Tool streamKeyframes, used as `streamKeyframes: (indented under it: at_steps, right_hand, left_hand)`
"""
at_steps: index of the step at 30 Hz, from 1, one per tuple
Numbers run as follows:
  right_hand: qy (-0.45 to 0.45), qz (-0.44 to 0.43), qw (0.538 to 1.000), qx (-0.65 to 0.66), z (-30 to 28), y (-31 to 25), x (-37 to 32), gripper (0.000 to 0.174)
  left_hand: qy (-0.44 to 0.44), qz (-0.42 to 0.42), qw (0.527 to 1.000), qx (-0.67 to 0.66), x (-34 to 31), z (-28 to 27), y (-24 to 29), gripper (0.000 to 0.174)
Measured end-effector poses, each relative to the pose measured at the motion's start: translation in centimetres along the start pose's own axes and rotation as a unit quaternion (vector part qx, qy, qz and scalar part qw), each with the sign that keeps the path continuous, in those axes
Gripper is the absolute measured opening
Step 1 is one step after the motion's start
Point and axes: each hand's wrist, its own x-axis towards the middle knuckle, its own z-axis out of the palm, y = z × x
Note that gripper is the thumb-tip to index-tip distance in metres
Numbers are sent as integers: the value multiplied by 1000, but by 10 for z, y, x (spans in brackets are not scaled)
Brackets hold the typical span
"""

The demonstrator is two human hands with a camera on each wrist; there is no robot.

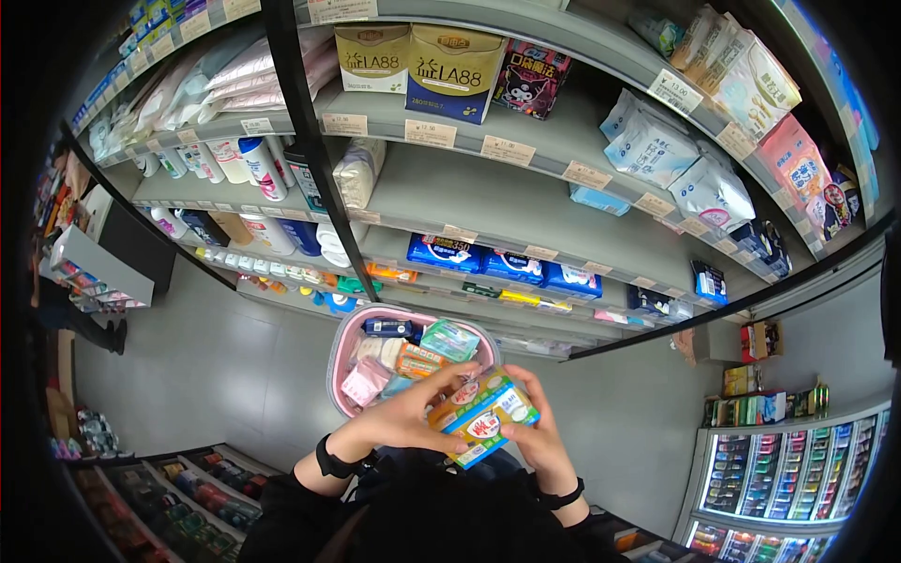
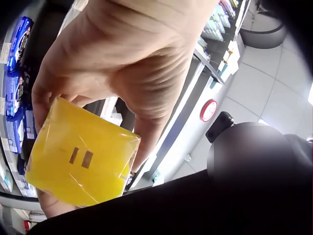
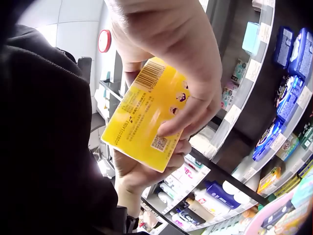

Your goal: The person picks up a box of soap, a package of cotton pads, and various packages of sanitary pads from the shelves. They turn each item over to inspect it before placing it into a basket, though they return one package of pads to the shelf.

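Both hands are closed around one yellow packet [image 1: 483, 413], held between them close to the person's chest. The left hand [image 1: 404, 419] curls its fingers over one end. The right hand [image 1: 542, 427] pinches the other end, thumb on the printed back. That back shows a barcode [image 3: 149, 73] near the right thumb and a QR code [image 3: 159, 143] by the left fingers; the small print is too fine to read. Just beyond the hands sits a pink basket [image 1: 340, 349] full of small packs. Farther beyond, high on the shelf [image 1: 526, 202], stand cream and blue boxes [image 1: 452, 70] marked "益LA88", with price tags under them too small to read.
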Motion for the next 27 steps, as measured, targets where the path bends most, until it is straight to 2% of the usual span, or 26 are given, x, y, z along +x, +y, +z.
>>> streamKeyframes:
  at_steps: [1,2,4,6,11,14,18,21,24,26,27]
  right_hand:
    - [3,-27,1000,3,4,-4,-2,83]
    - [6,-56,998,6,5,-7,-2,84]
    - [7,-76,997,-8,-1,-1,-3,87]
    - [10,-96,995,-21,-3,1,-5,91]
    - [8,-115,993,-25,0,-2,-6,87]
    - [3,-121,992,-36,1,-5,-7,86]
    - [8,-125,990,-59,1,-6,-6,82]
    - [15,-132,982,-132,-2,-6,-5,80]
    - [20,-104,985,-139,-5,-4,-7,76]
    - [23,-66,992,-108,-5,-6,-7,73]
    - [23,-67,992,-108,-6,-6,-7,73]
  left_hand:
    - [26,47,999,0,0,-1,-8,99]
    - [26,49,998,-1,0,0,-7,99]
    - [78,148,986,25,1,1,-3,100]
    - [95,152,983,33,0,5,-4,95]
    - [107,143,984,11,1,10,-5,75]
    - [117,158,980,29,1,10,-1,71]
    - [114,143,982,37,1,7,-4,75]
    - [128,160,974,92,2,5,-6,74]
    - [121,113,986,14,1,6,-7,72]
    - [108,12,990,-91,1,8,-7,70]
    - [108,12,990,-91,1,8,-8,70]
